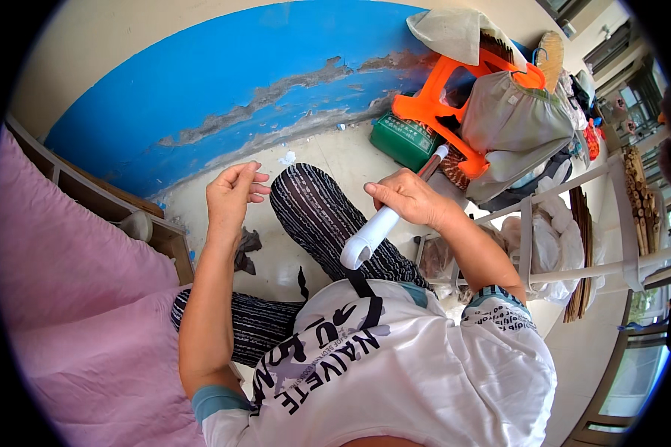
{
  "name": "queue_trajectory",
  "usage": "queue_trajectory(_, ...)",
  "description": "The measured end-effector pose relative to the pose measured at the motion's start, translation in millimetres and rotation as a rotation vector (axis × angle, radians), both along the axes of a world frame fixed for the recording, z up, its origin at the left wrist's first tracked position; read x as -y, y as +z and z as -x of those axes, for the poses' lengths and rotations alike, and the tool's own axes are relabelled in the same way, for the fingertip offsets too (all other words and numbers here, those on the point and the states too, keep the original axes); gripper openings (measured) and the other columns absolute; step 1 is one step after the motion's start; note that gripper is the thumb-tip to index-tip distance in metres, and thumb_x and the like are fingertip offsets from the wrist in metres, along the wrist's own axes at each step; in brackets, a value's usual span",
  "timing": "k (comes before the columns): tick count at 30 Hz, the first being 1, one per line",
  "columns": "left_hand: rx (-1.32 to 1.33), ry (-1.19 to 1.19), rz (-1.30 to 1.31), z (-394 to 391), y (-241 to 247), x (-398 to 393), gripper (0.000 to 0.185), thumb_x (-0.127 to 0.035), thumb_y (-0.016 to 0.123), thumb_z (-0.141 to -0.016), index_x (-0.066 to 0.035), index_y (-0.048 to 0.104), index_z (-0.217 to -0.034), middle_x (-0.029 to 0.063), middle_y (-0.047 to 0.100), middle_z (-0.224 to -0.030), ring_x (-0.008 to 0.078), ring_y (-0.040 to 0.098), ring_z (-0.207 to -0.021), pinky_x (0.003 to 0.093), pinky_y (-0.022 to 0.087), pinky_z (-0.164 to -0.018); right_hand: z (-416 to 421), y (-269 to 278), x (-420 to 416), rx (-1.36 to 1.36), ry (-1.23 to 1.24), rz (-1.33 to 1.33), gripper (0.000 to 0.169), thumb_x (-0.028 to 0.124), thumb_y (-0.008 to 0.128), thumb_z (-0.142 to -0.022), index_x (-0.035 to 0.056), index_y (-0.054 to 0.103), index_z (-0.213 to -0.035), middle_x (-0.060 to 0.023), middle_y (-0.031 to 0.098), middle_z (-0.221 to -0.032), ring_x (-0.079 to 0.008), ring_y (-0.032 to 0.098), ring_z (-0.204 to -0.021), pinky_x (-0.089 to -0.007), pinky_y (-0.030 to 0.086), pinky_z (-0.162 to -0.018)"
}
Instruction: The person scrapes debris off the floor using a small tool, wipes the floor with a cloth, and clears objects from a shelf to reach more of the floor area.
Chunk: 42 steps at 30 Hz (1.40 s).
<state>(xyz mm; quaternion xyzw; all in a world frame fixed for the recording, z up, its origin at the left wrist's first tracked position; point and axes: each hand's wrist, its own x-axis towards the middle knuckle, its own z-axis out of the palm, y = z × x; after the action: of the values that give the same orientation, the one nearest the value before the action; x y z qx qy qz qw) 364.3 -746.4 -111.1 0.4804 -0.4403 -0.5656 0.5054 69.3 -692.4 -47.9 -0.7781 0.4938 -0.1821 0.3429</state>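
My right hand point(403, 193) grips a white plastic tube point(372, 234) with a hollow, rounded near end. Beyond the fist a reddish-brown shaft point(429, 166) with a pale tip continues in line with the tube. The tube slants over my bent leg in black-and-white striped trousers point(319, 212), its hollow end near my lap. Raised to the left of that knee, my left hand point(237, 187) has its thumb near the forefinger and the other fingers apart. Nothing shows in it.
A pink cloth point(84, 313) covers furniture on the left, beside a wooden drawer point(170, 246). Ahead is a peeling blue wall point(229, 72). To the right are a green box point(402, 137), an orange plastic chair point(436, 95) and a white rack point(570, 274). A dark rag point(247, 248) lies on the floor.
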Motion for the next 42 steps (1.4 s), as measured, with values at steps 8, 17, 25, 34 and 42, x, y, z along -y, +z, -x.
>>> queue_trajectory(8,0.045,0.025,-0.015,-9.7,-1.9,1.7,0.026,-0.023,0.059,-0.091,0.001,0.063,-0.100,0.0103,0.067,-0.086,0.0148,0.064,-0.069,0.0243,0.048,-0.059,25.8,15.1,-30.3,0.034,0.063,0.000,0.041,0.021,0.047,-0.093,0.0008,0.055,-0.058,-0.0109,0.054,-0.056,-0.0268,0.052,-0.052,-0.0357,0.040,-0.055)
queue_trajectory(17,0.029,-0.059,-0.010,6.2,0.8,10.5,0.026,-0.023,0.057,-0.091,0.001,0.063,-0.100,0.0110,0.066,-0.087,0.0145,0.064,-0.070,0.0248,0.049,-0.061,18.1,11.1,-29.9,0.050,-0.088,-0.022,0.051,0.032,0.045,-0.095,0.0004,0.057,-0.057,-0.0089,0.054,-0.055,-0.0193,0.052,-0.052,-0.0317,0.041,-0.054)
queue_trajectory(25,-0.213,0.213,-0.058,-21.4,5.9,11.2,0.039,-0.032,0.054,-0.093,0.003,0.057,-0.110,0.0134,0.064,-0.101,0.0198,0.063,-0.088,0.0298,0.049,-0.075,-76.5,-52.8,115.2,-0.153,-0.243,0.103,0.064,0.052,0.035,-0.092,0.0026,0.068,-0.067,-0.0185,0.059,-0.058,-0.0355,0.060,-0.063,-0.0435,0.047,-0.066)
queue_trajectory(34,-0.011,0.243,-0.123,-30.6,-0.7,27.1,0.075,-0.041,0.055,-0.090,0.000,0.021,-0.143,0.0195,0.031,-0.142,0.0283,0.042,-0.125,0.0389,0.041,-0.096,-139.6,-120.8,226.8,-0.280,-0.215,0.146,0.066,0.054,0.029,-0.093,0.0055,0.069,-0.073,-0.0198,0.065,-0.075,-0.0380,0.062,-0.078,-0.0481,0.048,-0.074)
queue_trajectory(42,0.052,0.303,-0.128,-5.4,-32.5,81.9,0.070,-0.036,0.059,-0.090,-0.003,0.025,-0.142,0.0164,0.039,-0.133,0.0235,0.050,-0.113,0.0354,0.046,-0.087,-103.5,-130.9,243.5,-0.199,0.201,0.379,0.055,0.059,0.044,-0.087,0.0090,0.066,-0.095,-0.0150,0.066,-0.082,-0.0328,0.063,-0.079,-0.0432,0.049,-0.068)
